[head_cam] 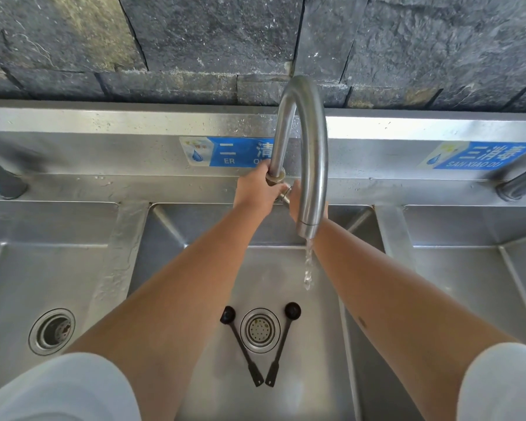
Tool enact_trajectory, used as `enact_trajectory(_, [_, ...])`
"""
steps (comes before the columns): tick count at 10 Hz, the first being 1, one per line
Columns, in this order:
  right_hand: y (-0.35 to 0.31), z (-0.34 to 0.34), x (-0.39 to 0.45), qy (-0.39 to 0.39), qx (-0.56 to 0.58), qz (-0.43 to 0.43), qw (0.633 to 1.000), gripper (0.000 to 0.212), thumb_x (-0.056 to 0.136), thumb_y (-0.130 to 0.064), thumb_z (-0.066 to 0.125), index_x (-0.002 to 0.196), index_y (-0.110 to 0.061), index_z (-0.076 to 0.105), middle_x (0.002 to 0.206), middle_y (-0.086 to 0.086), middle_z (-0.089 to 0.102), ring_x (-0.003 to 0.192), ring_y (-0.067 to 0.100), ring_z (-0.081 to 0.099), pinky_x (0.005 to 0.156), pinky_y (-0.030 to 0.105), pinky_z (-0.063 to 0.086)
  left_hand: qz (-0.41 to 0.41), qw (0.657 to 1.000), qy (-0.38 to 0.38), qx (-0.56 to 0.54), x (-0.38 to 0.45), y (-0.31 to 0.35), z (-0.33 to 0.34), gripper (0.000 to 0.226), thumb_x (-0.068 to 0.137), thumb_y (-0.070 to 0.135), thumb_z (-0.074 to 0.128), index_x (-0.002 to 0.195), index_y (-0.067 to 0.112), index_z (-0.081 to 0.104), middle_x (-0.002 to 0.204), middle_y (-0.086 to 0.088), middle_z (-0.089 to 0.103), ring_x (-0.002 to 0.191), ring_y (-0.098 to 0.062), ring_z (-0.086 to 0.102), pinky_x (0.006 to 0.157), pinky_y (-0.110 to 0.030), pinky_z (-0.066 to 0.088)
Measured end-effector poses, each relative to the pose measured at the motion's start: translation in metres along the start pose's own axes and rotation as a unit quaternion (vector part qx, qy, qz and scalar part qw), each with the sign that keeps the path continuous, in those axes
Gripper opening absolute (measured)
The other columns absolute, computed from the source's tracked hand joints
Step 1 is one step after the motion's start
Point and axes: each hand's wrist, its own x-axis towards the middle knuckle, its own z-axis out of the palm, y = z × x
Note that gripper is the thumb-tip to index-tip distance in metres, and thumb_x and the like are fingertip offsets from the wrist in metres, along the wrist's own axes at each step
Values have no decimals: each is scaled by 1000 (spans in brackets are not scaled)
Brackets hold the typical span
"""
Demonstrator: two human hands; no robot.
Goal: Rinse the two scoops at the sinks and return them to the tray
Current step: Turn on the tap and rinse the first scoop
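Note:
Two black long-handled scoops lie on the floor of the middle sink [322, 344], one on each side of the round drain [260, 330]. The left scoop [240, 344] and the right scoop [283, 341] form a V, handle ends nearly meeting at the front. Both my hands reach to the base of the tall curved faucet [312, 153]. My left hand [255, 189] grips the faucet's base fitting. My right hand [295, 202] is partly hidden behind the spout, at the valve handle. A thin stream of water [308, 265] runs from the spout.
A left sink [19, 268] with its own drain [51, 331] and a right sink [474, 268] flank the middle one. Blue labels [237, 151] are stuck on the steel backsplash. Other taps [0, 180] [520, 185] sit at both edges. A dark stone wall [195, 41] rises behind.

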Motion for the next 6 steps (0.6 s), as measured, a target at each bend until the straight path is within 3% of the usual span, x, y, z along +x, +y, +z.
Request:
enact_trajectory(1, [0,3,-15,-26,54,50,997,38,73,-62,39,78,-26,52,76,-4,51,90,28,60,79,44,54,-43,999,-8,-3,-5,-16,4,68,86,36,61,147,24,35,119,0,66,106,-22,63,93,-33,49])
enact_trajectory(2, [7,2,-48,-8,38,85,996,56,79,-61,52,105,-11,58,82,4,63,70,24,62,57,35,48,-77,997,21,-22,-34,-34,9,82,89,31,63,154,31,13,123,10,61,103,-13,61,75,-17,45])
enact_trajectory(3, [34,4,-85,-21,37,101,994,45,88,-43,55,120,-12,55,95,1,66,69,16,61,56,25,45,-115,991,6,-64,-78,-71,32,63,88,38,58,146,32,34,122,-2,67,110,-26,64,88,-38,53])
enact_trajectory(4, [73,19,-120,-72,41,124,989,26,92,-28,55,113,-15,65,90,-4,70,74,11,66,56,16,48,-181,970,-52,-152,-120,-106,54,27,91,27,54,117,25,60,106,-10,73,89,-23,72,76,-43,58])
enact_trajectory(5, [115,26,-155,-102,90,214,967,14,96,-26,56,96,-16,66,86,7,73,79,21,70,70,34,58,-261,941,-75,-200,-163,-128,68,19,96,9,47,103,13,65,79,-4,70,60,-9,66,53,-25,52])
enact_trajectory(6, [154,29,-175,-108,110,252,955,14,97,-24,56,90,-14,63,83,9,69,72,21,64,65,35,56,-307,914,-126,-235,-188,-152,83,24,96,1,42,97,2,66,64,-4,62,50,-8,60,47,-20,46])
